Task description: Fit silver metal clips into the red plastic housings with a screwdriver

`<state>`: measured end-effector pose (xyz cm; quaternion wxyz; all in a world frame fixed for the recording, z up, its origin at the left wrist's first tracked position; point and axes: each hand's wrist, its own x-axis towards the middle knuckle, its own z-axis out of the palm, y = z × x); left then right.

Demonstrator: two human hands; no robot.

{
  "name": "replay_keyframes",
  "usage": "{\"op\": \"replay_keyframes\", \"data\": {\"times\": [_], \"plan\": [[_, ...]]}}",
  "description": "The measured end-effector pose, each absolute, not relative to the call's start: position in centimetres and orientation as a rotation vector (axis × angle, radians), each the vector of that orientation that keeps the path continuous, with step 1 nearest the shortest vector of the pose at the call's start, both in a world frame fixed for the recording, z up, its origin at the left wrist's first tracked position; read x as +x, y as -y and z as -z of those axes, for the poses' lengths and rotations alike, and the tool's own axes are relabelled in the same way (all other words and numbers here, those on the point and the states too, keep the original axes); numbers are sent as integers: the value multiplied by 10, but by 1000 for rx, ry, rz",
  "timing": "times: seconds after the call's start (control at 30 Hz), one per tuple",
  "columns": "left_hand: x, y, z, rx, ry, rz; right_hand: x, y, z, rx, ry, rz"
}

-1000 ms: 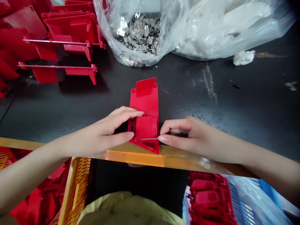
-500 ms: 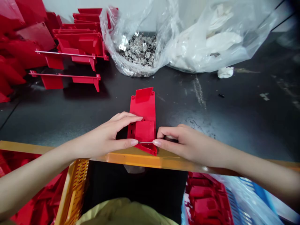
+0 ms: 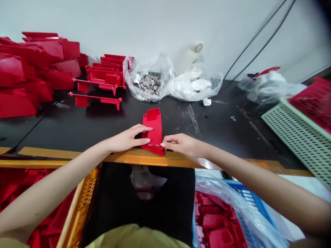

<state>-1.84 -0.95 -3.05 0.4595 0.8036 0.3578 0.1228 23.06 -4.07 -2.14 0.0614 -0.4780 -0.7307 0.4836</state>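
A red plastic part with a raised flap at its far end lies at the table's front edge, its near end over the orange edge strip. My left hand comes in from the left, thumb and fingers apart, fingertips resting on the part. On the other side, my right hand pinches a thin metal pin between thumb and bent forefinger. The pin lies across the near end of the part, below my left thumb. Whether its left end sits in a hole is too small to tell.
Red parts stand and lie piled back left. Behind the work are an open bag of small metal clips and a bag of white pieces. A pale green basket is at right. Orange and blue crates stand below the edge.
The camera view has tilted up and drawn back, showing more wall and the right-hand basket. My left thumb has come off the pin's left end; my right hand still pinches it.
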Motion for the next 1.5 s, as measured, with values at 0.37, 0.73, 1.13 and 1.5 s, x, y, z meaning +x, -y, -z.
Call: {"op": "replay_keyframes", "data": {"times": [0.37, 0.73, 1.13, 1.5], "plan": [[-18, 18, 40, 1976, -931, -435, 223, 43, 21, -1456, 2067, -1591], [-17, 16, 43, 2025, -933, -477, 223, 38, 15, -1503, 2033, -1684], [-1, -1, 49, 1897, -1043, -340, 225, 28, 13, -1737, 1874, -1957], [-9, 7, 20, 1796, -951, -232, 220, 27, 12, -1632, 1983, -1844]]}}
